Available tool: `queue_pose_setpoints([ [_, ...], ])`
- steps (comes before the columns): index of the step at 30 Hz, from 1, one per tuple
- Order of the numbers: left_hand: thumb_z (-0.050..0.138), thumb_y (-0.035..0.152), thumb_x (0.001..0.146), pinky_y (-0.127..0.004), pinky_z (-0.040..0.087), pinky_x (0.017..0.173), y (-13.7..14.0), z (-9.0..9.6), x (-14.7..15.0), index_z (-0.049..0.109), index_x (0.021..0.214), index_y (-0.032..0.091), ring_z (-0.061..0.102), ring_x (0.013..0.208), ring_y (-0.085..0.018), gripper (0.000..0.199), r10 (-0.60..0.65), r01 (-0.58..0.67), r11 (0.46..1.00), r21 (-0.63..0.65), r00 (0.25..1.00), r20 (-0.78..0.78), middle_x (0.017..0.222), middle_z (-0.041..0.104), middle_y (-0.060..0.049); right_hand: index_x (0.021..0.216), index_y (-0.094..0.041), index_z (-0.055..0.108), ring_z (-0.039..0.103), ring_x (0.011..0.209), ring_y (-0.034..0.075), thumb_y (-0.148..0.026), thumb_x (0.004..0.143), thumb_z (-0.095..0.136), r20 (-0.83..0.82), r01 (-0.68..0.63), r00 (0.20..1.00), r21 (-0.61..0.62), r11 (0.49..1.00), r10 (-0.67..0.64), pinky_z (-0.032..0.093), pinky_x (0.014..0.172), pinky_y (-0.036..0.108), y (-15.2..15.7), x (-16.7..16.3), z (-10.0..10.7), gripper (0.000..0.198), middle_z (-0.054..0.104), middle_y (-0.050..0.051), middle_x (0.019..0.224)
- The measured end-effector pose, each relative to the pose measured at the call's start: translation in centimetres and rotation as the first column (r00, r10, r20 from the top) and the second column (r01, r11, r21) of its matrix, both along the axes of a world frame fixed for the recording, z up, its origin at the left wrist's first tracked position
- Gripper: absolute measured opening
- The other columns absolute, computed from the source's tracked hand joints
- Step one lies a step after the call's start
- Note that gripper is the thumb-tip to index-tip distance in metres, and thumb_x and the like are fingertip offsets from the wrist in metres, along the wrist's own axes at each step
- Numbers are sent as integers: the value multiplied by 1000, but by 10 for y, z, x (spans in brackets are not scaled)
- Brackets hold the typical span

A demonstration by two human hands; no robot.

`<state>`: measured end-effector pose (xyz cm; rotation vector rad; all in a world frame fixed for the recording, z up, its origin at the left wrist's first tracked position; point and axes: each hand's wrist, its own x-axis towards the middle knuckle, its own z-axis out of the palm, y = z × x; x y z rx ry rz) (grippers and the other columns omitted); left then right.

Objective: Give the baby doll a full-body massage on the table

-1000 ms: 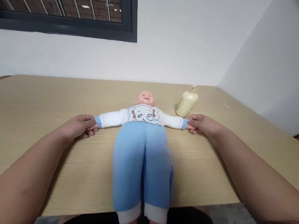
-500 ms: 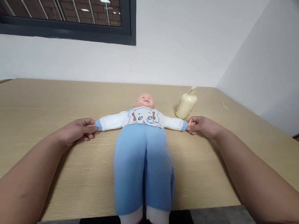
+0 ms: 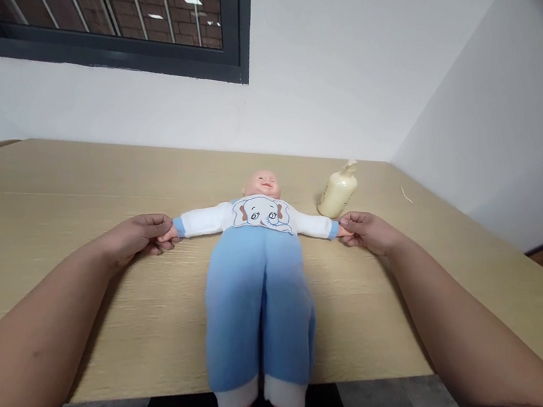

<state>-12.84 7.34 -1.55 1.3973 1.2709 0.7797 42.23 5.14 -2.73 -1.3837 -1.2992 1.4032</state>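
A baby doll lies on its back on the wooden table, dressed in blue trousers and a white top with an elephant face on the chest. Its head points to the wall and its feet hang past the near edge. Both its arms are stretched out sideways. My left hand is closed around the doll's hand on the left, just beyond the blue cuff. On the other side, my right hand pinches the doll's other hand. Close behind my right hand stands a cream pump bottle.
The table reaches back to a white wall with a dark-framed window. A thin pale strip lies on the right part of the table. Dark clothing shows below the near edge.
The doll's arms stay stretched out in my hands. My left fingers have shifted slightly, so more of the doll's hand shows. The view has moved a little.
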Motion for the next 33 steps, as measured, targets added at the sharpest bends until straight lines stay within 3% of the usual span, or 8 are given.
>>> queue_pose_setpoints([
  [3,82,42,69,-18,46,50,-1,4,-2,71,83,17,56,61,-12,30,-28,30,995,-94,999,31,79,67,-6,102,-17,70,58,60,9,-43,74,84,-57,18,998,-14,1000,-19,53,60,23,1,2,0,41,68,4,78],
  [13,81,37,72,-19,46,52,3,1,-7,71,81,19,55,65,-14,23,-59,62,992,-108,998,36,78,64,-6,102,-15,73,69,84,15,-31,69,89,-74,-75,995,-82,994,69,59,82,24,-2,12,6,40,73,9,97],
  [16,81,38,72,-19,44,49,4,0,-5,70,80,19,54,62,-13,24,-34,34,995,-96,999,3,74,63,-5,95,-16,71,68,81,13,-31,66,91,-61,-94,994,-69,993,90,57,78,24,-2,9,6,39,72,6,91],
  [20,75,35,78,-18,38,47,4,-1,0,65,80,16,51,59,-10,21,-11,7,997,-75,999,-52,70,62,-3,83,-17,61,59,63,9,-35,65,92,24,-99,995,-4,995,99,47,59,20,-3,-3,5,40,67,1,74],
  [23,71,36,81,-17,37,47,3,-1,2,63,80,15,49,57,-9,22,18,-23,998,-54,995,-99,69,60,-2,79,-18,57,52,56,7,-41,65,91,63,-43,997,45,998,40,42,52,19,-4,-12,4,44,63,-1,67],
  [27,72,45,81,-16,36,48,4,-2,-2,62,78,15,48,59,-9,32,14,-16,999,-46,999,-41,73,59,-2,84,-17,62,52,54,8,-53,82,72,126,85,987,121,989,-101,44,52,21,0,-18,0,38,63,2,68],
  [30,75,45,79,-15,37,49,5,-3,-7,63,77,15,49,60,-9,33,-15,17,997,-78,1000,26,70,57,-2,98,-19,65,52,51,11,-47,91,59,257,160,944,184,970,-205,45,50,23,4,-20,-3,30,63,2,65],
  [33,79,41,76,-16,43,55,5,-1,-11,68,86,15,53,66,-11,30,-28,34,994,-104,998,56,76,62,-4,111,-22,63,53,50,13,-35,92,51,404,143,884,244,959,-234,43,49,24,6,-19,-6,26,61,0,60],
])
